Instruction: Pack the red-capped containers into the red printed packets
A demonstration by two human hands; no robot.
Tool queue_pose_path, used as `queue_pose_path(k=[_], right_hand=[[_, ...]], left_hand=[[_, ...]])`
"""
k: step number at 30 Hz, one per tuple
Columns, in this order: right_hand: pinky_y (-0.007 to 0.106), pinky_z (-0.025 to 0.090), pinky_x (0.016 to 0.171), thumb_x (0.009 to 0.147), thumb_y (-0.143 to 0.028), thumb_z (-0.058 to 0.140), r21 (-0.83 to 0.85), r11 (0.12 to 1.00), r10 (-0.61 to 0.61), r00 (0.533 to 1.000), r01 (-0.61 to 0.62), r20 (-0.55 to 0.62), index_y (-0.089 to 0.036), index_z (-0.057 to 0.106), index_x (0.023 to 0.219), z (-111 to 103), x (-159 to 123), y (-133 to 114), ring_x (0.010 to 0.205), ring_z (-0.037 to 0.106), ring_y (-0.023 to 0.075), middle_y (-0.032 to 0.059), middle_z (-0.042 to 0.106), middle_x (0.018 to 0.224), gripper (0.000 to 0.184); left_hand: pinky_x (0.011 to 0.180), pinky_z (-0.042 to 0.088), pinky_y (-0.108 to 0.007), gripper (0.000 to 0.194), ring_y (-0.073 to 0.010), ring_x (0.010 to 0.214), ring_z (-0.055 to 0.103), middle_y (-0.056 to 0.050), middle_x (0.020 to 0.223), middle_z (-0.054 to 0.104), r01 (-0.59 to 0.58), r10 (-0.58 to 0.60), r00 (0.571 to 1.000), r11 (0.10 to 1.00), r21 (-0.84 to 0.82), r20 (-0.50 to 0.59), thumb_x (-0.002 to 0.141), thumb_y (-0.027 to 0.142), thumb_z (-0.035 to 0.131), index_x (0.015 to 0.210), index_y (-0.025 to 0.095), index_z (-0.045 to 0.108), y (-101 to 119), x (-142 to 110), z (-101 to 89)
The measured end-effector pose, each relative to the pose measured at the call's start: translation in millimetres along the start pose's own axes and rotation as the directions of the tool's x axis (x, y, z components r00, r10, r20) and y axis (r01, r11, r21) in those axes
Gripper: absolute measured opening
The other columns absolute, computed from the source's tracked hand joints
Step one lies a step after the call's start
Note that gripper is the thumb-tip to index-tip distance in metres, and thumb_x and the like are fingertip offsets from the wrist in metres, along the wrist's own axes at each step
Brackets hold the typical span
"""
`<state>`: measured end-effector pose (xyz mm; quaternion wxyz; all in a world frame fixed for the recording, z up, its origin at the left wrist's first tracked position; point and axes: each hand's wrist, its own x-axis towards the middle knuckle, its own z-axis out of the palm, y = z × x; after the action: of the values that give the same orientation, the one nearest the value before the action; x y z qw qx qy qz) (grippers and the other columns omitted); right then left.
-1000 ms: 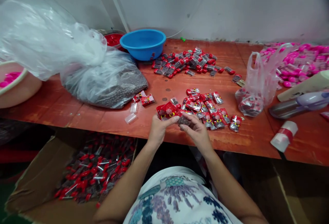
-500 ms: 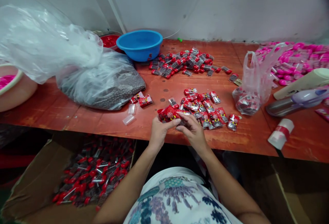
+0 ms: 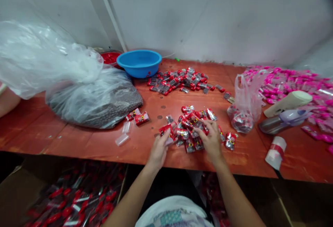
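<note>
My left hand is closed around a small bunch of red printed cards, thumb on top, just above the table near its front edge. To the right, my right hand is over a loose pile of small red-and-clear packets with dark contents. Its fingers are curled on a red packet at the top of the pile, and its fingertips partly hide that packet. Two red card stacks lie left of my left hand, beside small clear plastic pieces.
Behind the pile lies a heap of red-capped clear tubes, next to a blue basin. A large plastic bag of dark beads sits left. At right are a knotted plastic bag, a bottle, a white roll and pink-capped tubes.
My hands, close together before, have moved apart. My right hand has gone right onto the pile with a packet, while my left keeps the red cards. The view has tilted up.
</note>
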<state>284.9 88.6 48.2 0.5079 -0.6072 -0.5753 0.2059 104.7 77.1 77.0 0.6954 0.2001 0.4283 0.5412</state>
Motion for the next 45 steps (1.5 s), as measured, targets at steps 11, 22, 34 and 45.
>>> queue_pose_path(k=[11,22,34,45], right_hand=[[0.027,0.049,0.076,0.086,-0.021,0.055,0.191,0.967,-0.251,0.751,0.167,0.611,-0.028,0.057,0.122,56,46,-39,0.084,0.065,0.0158,0.0003,0.070,0.094,0.037],[0.032,0.042,0.089,0.087,-0.023,0.055,-0.570,0.790,0.097,0.870,0.228,0.483,-0.015,0.057,0.123,108,227,31,0.107,0.057,0.0253,0.0179,0.059,0.121,0.038],[0.026,0.045,0.066,0.086,-0.037,0.052,0.002,0.999,-0.029,0.863,0.032,0.505,-0.019,0.064,0.110,67,115,-15,0.075,0.061,0.0174,0.0018,0.068,0.088,0.032],[0.025,0.052,0.060,0.080,-0.037,0.062,0.386,0.832,0.206,0.868,-0.398,0.452,-0.022,0.066,0.110,49,-24,-32,0.065,0.060,0.0131,0.0002,0.066,0.081,0.034]], left_hand=[[0.068,0.055,-0.026,0.032,-0.0187,0.079,0.068,-0.006,0.091,0.074,-0.113,0.114,0.992,0.993,0.011,-0.046,0.062,0.028,0.080,0.092,0.017,0.074,13,32,-16.8],[0.061,0.053,-0.021,0.046,-0.0117,0.066,0.066,-0.001,0.081,0.071,-0.084,0.053,0.979,0.984,-0.155,-0.196,0.056,0.013,0.081,0.100,0.017,0.065,25,58,-42.8],[0.050,0.048,-0.021,0.037,-0.0113,0.056,0.063,0.001,0.071,0.069,-0.077,0.010,0.958,0.972,-0.222,-0.287,0.058,0.020,0.081,0.090,0.017,0.064,26,49,-50.3],[0.064,0.052,-0.025,0.029,-0.0115,0.062,0.065,0.000,0.074,0.070,-0.086,0.023,0.967,0.967,-0.241,-0.254,0.061,0.012,0.077,0.085,0.016,0.062,10,38,-26.3]])
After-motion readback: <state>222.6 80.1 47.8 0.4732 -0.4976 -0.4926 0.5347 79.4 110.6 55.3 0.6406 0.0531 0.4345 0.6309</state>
